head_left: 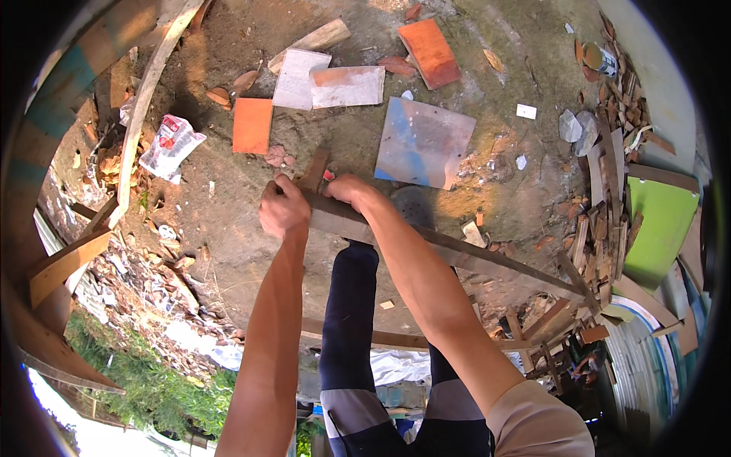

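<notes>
A long grey wooden beam (472,259) runs slantwise from between my hands to the lower right, held above the ground. My left hand (284,209) is closed round its near-left end, beside a short brown piece of wood (314,169) that juts away from the beam there. Whether the two pieces are joined is hidden by my fingers. My right hand (349,190) has its fingers curled over the beam's far side, a little to the right of the left hand. A small red thing (329,175) shows by its fingertips; its kind is unclear. My leg (350,305) is under the beam.
On the dirt ahead lie orange tiles (251,126), pale boards (347,86) and a square blue-grey plate (423,142). A crumpled plastic bag (171,146) is at left. Scrap wood (601,190), a can (599,59) and a green panel (659,228) line the right side.
</notes>
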A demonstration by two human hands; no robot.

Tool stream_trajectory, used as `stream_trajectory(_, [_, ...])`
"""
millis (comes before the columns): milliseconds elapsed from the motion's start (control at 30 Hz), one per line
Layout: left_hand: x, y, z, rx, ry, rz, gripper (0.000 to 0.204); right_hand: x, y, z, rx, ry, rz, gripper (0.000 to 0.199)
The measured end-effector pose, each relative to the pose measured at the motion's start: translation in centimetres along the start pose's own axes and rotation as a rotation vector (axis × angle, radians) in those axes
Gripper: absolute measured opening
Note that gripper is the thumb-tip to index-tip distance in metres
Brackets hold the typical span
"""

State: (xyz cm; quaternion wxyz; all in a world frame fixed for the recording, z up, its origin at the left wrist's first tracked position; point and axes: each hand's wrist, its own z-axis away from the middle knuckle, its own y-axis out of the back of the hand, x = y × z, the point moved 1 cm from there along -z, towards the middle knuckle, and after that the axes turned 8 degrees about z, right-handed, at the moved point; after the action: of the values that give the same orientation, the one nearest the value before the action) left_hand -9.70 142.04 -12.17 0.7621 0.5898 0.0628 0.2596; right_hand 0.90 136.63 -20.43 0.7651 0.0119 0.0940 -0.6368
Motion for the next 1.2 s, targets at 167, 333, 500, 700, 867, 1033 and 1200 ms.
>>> stream_trajectory(167, [0.7, 0.4, 0.1, -0.018, -0.013, -0.005, 0.053, 1.5, 1.0, -1.0, -0.175, 0.084, -0.631, 0.011])
stream_trajectory(333, [0.5, 0.2, -0.5, -0.041, 0.006, -0.059, 0.055, -4.4, 6.2, 1.6, -0.109, 0.275, -0.841, 0.017])
stream_trajectory(500, [0.5, 0.8, -0.1, -0.111, 0.062, -0.033, 0.058, -2.2, 5.8, 1.2, -0.037, 0.165, -0.227, 0.02])
stream_trajectory(700, [0.6, 0.8, -0.3, -0.122, 0.067, -0.06, 0.057, 1.6, 1.4, 0.3, -0.057, 0.243, -0.302, 0.018])
stream_trajectory(867, [0.2, 0.2, -0.2, -0.028, -0.024, -0.042, 0.053, 2.3, 0.3, 0.2, 0.034, 0.312, -0.319, 0.014])
stream_trajectory(1033, [-0.1, 0.1, -0.3, -0.048, -0.003, -0.059, 0.054, 0.4, 1.3, 2.0, 0.023, 0.258, -0.156, 0.013])
stream_trajectory(1200, [0.0, 0.2, -0.3, -0.072, 0.01, -0.058, 0.057, 0.8, 0.7, 0.3, 0.0, 0.276, -0.132, 0.014])
